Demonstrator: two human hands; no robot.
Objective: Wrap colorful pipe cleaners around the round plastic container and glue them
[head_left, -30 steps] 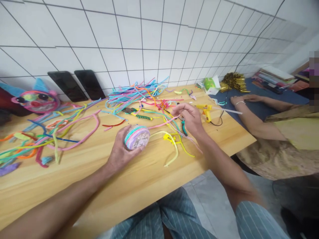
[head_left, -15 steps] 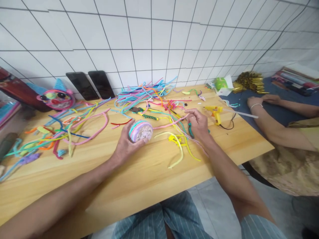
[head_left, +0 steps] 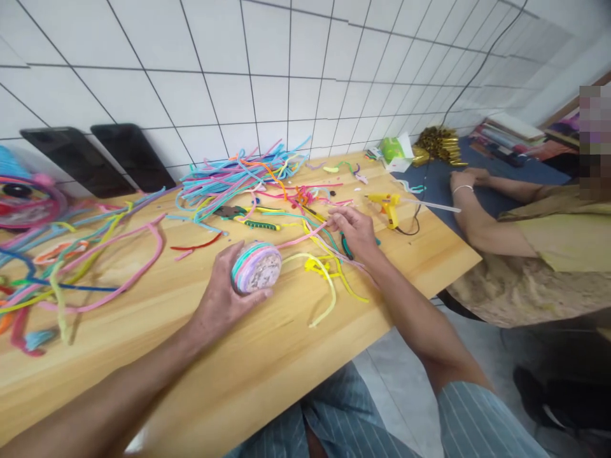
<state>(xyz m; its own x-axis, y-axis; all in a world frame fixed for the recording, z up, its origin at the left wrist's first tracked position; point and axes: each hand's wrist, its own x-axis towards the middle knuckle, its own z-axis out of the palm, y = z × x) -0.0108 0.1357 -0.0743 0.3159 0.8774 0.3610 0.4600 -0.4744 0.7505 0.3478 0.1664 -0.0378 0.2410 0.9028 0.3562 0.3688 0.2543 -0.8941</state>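
Note:
My left hand (head_left: pixel 222 286) is closed around a round piece (head_left: pixel 258 268) wrapped at its side in teal, pink and lilac pipe cleaners. Its mottled pale face is turned toward the right. From this piece a pink pipe cleaner (head_left: pixel 303 238) stretches across to my right hand (head_left: pixel 356 232), whose fingertips pinch its far end. A pale yellow pipe cleaner (head_left: pixel 333 289) curves on the table between my hands. Beyond them lie pliers (head_left: pixel 261 225) with green and yellow handles. Partly hidden under my right hand is a teal-handled tool (head_left: pixel 346 247).
Pipe cleaners (head_left: pixel 229 184) are heaped by the tiled wall, with more strewn at left. Two phones (head_left: pixel 133 156) lean there beside a decorated face (head_left: pixel 28 203). A yellow glue gun (head_left: pixel 389 208) lies right. Another person's arms (head_left: pixel 496 222) rest on a blue table.
The view has swung to the right, showing more of the other person. My left hand with the round piece has come a little closer to my right hand, which still pinches the pink pipe cleaner.

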